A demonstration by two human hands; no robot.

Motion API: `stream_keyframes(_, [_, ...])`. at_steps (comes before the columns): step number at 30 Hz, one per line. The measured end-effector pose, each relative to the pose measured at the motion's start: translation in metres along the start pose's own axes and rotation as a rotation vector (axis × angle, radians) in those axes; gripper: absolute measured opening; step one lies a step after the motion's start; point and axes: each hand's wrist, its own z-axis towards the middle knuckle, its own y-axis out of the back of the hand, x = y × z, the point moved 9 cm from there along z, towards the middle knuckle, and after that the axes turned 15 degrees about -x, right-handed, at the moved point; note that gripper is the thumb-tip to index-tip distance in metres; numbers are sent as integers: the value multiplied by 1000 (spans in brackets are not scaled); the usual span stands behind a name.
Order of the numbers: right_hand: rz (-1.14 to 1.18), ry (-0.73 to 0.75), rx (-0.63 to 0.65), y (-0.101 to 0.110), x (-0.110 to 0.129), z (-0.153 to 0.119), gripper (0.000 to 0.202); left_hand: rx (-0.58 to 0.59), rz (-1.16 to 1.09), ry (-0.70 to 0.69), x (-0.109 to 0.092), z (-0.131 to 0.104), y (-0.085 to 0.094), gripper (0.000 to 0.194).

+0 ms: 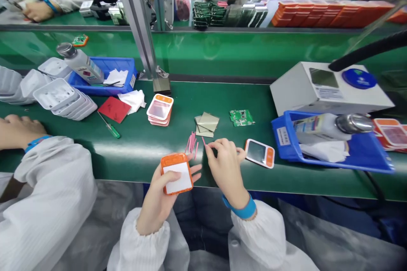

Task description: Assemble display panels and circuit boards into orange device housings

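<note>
My left hand holds an orange plastic casing with a white panel in it, thumb across the panel. Between thumb and index finger, my right hand pinches a thin pink strip. Several more pink strips lie loose on the bench just beyond the casing. Behind them is a small pile of grey-beige flat pieces. A green circuit board lies further right. Close to my right hand rests an orange and white framed cover with a clear window.
Stacked framed covers stand left of centre. A green screwdriver, a red sheet and white trays lie further left, near a neighbour's arm. A blue bin with a bottle and a white box occupy the right.
</note>
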Motion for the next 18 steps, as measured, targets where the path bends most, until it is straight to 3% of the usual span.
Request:
stream_keyframes(5, [-39, 27, 5, 2, 0, -2, 24, 28, 5, 46, 11, -3, -16, 29])
stream_keyframes(9, [-21, 18, -10, -2, 6, -5, 23, 6, 20, 49, 13, -6, -13, 59])
stream_keyframes(12, [44, -8, -34, 3, 7, -3, 25, 88, 20, 93, 16, -13, -15, 71])
stream_keyframes(15, [154, -33, -72, 29, 2, 2, 22, 197, 15, 136, 18, -26, -20, 69])
stream_keyframes(18, [327, -24, -100, 71, 1, 5, 12, 302, -1, 167, 23, -41, -28, 61])
